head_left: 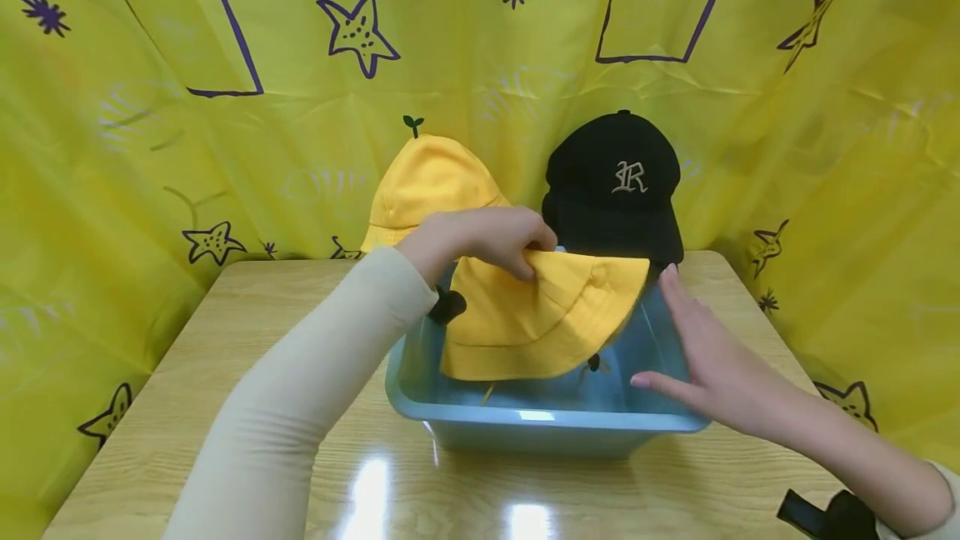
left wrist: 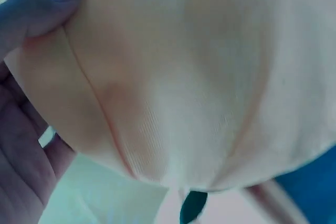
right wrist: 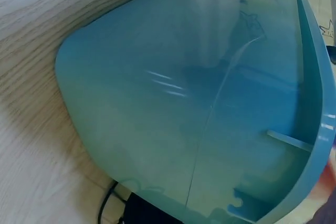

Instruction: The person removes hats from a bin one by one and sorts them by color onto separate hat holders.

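Note:
My left hand [head_left: 513, 240] pinches a yellow bucket hat [head_left: 540, 319] by its brim, holding it tilted over a blue plastic bin [head_left: 570, 419]. In the left wrist view the thumb [left wrist: 39, 17] presses on the cloth of the hat [left wrist: 168, 87], and a small green leaf [left wrist: 193, 205] shows at its lower edge. At the bin's right side is my right hand [head_left: 716, 365], fingers extended and thumb spread apart near the rim. Whether it touches the bin cannot be told. The bin's outer wall [right wrist: 178, 93] fills the right wrist view.
Behind the bin stand another yellow bucket hat [head_left: 435, 177] with a green sprout on top and a black cap [head_left: 615, 182] with a letter R. A wooden table [head_left: 255, 332] carries everything. Yellow patterned cloth [head_left: 465, 40] hangs at the back and sides.

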Tool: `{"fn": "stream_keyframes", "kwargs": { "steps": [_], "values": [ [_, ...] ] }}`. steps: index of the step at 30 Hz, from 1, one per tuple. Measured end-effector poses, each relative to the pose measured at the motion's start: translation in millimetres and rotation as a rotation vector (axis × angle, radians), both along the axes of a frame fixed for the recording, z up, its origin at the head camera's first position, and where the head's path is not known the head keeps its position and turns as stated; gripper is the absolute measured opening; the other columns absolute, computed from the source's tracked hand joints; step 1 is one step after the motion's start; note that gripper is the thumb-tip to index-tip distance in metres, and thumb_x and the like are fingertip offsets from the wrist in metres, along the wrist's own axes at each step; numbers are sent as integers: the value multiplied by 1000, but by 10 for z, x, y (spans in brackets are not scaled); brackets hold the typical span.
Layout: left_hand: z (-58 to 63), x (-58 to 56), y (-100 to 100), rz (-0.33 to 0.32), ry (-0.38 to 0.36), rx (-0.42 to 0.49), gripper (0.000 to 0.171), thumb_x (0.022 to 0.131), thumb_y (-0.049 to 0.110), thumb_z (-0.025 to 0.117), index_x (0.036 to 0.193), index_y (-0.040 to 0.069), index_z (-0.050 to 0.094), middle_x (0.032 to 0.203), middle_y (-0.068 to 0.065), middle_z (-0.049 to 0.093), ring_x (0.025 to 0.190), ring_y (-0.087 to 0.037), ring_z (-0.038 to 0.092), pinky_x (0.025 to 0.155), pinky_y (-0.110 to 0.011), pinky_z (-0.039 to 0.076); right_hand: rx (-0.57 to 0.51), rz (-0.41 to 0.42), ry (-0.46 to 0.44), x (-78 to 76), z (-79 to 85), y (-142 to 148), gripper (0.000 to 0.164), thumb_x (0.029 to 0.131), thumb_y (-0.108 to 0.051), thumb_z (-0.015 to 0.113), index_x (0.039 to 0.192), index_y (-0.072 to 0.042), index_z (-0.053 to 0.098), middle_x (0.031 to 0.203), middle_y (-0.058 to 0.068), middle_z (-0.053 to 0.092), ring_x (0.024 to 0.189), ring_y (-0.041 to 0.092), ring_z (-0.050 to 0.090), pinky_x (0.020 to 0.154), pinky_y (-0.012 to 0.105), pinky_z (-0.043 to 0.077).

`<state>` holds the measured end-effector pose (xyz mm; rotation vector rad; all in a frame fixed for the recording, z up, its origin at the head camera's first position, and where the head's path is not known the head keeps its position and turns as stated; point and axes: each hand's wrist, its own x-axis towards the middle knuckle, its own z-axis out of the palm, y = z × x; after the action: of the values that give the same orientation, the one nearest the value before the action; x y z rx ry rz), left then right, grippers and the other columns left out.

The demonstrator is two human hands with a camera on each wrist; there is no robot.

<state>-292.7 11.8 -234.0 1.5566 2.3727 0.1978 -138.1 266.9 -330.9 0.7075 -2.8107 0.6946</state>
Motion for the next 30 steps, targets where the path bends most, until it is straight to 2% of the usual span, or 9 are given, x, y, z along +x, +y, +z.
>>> {"fn": "stream_keyframes", "kwargs": {
  "steps": [5, 9, 12, 14, 17, 21, 24, 26, 30],
  "values": [
    [222, 65, -139, -19, 26, 97, 20, 79, 3, 60, 70, 13, 45, 66, 4, 33, 65, -11, 38, 62, -20, 30, -116, -42, -116, -54, 91, 22, 110, 82, -31, 74, 151, -7, -7, 155, 26, 2, 140, 47, 10, 104, 67, 17],
    [360, 102, -251, -8, 61, 230, 18, 79, 4, 61, 73, 12, 47, 66, 4, 33, 65, -10, 38, 63, -21, 30, -153, -7, -105, -89, 148, -2, 107, 78, -28, 78, 152, -9, 4, 152, 26, 16, 136, 48, 21, 97, 69, 26],
    [425, 130, -329, 15, 65, 338, 16, 80, 5, 64, 75, 11, 50, 67, 3, 34, 66, -10, 39, 64, -22, 30, -168, 36, -29, -131, 184, -61, 94, 75, -24, 80, 147, -5, 24, 141, 21, 38, 127, 41, 37, 94, 63, 35],
    [443, 145, -375, 37, 66, 402, 14, 81, 5, 66, 77, 10, 53, 67, 3, 35, 67, -11, 39, 65, -23, 31, -176, 53, 19, -165, 211, -107, 82, 75, -21, 81, 140, -3, 35, 131, 15, 49, 120, 33, 46, 94, 55, 40],
    [435, 160, -438, 66, 57, 495, 12, 81, 4, 68, 80, 8, 56, 69, 2, 40, 69, -11, 41, 65, -23, 31, -192, 58, 79, -234, 261, -172, 66, 75, -15, 80, 130, -6, 45, 119, 4, 59, 109, 19, 57, 90, 36, 48],
    [393, 174, -507, 93, 35, 605, 11, 80, 3, 69, 80, 6, 58, 71, 0, 45, 71, -12, 43, 67, -24, 33, -306, 53, 28, -331, 314, -230, 47, 79, -8, 76, 121, -7, 55, 107, -10, 64, 94, 3, 62, 80, 19, 50],
    [361, 175, -556, 95, 17, 648, 13, 79, 2, 70, 80, 6, 57, 73, -1, 47, 72, -12, 44, 67, -24, 34, -409, 15, -46, -401, 346, -258, 33, 82, -6, 72, 113, -1, 61, 96, -17, 65, 84, -2, 63, 72, 17, 52],
    [340, 168, -594, 91, 45, 642, 14, 79, 3, 71, 79, 6, 57, 72, -1, 48, 72, -12, 45, 68, -24, 35, -426, -25, -35, -442, 375, -270, 25, 83, -6, 71, 105, 1, 64, 87, -19, 65, 76, -1, 62, 66, 16, 52],
    [261, 129, -692, 77, 130, 608, 16, 77, 4, 74, 79, 6, 58, 74, 0, 53, 74, -13, 51, 73, -27, 43, -424, -89, 62, -494, 448, -289, 13, 83, -6, 71, 92, 0, 64, 78, -13, 62, 67, 1, 59, 61, 13, 49]
  ]
}}
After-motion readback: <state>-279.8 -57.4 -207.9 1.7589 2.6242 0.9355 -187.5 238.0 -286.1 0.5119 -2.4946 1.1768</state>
